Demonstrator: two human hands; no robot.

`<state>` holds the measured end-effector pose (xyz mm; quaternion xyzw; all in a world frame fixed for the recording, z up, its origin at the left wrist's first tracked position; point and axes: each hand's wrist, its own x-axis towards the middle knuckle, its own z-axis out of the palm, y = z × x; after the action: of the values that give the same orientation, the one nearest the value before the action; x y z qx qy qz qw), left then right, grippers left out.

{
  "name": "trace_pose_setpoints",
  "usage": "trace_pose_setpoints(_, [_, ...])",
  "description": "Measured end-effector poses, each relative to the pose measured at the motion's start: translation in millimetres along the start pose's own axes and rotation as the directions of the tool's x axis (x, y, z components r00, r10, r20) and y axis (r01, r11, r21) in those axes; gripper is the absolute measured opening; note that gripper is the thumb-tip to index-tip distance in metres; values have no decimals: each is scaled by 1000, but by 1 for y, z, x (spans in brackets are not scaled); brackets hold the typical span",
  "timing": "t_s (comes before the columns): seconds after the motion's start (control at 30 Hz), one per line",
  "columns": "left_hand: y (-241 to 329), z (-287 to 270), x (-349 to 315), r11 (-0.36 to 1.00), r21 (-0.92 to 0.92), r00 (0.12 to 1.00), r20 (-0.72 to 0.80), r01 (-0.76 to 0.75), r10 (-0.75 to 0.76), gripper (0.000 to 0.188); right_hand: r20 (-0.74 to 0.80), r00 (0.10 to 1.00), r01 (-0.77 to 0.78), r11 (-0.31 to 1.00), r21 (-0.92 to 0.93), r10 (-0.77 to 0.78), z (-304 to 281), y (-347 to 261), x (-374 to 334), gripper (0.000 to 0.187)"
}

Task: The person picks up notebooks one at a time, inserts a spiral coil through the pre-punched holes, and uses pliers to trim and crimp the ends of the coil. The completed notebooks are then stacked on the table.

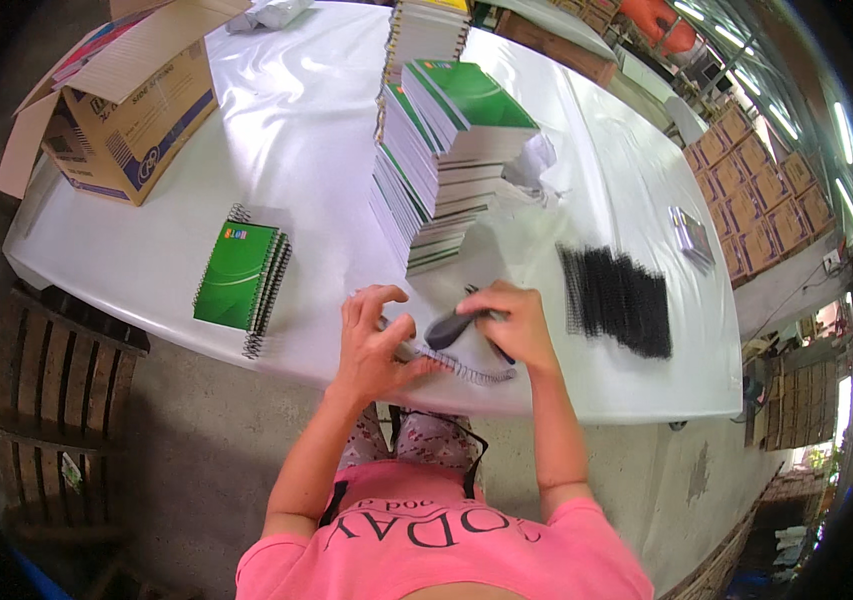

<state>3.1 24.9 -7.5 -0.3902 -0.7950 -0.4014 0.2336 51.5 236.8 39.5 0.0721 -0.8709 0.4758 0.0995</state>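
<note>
Though loosely curled, left hand on coil; right hand around tool

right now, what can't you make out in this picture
In the head view:
Tool in the right hand: blurred, grip partly covered by that hand.
Whatever is under the left hand: hidden by it.
Inside of the box: mostly hidden by its flaps.
Far notebook stack: cut off by the upper edge.
Black coils: too small and crowded to count.
</note>
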Motion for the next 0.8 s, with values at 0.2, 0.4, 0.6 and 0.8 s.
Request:
trace_pose_setpoints(0.2, [3,-2,3,998,-47,999,-42,-33,31,53,-21,994,-85,867,492,109,0,2,-13,23])
trace_pose_setpoints(0.4, [1,-4,5,988,-136,995,-60,74,-83,55,-37,995,-74,944,321,91,17,10,-8,24])
trace_pose_setpoints(0.6, [-11,5,-1,938,-314,988,-1,149,-157,55,-101,946,-309,951,14,309,23,9,3,28])
trace_pose_setpoints(0.8, [-16,7,3,927,-341,986,1,156,-166,56,-28,989,-141,987,82,143,23,-15,5,24])
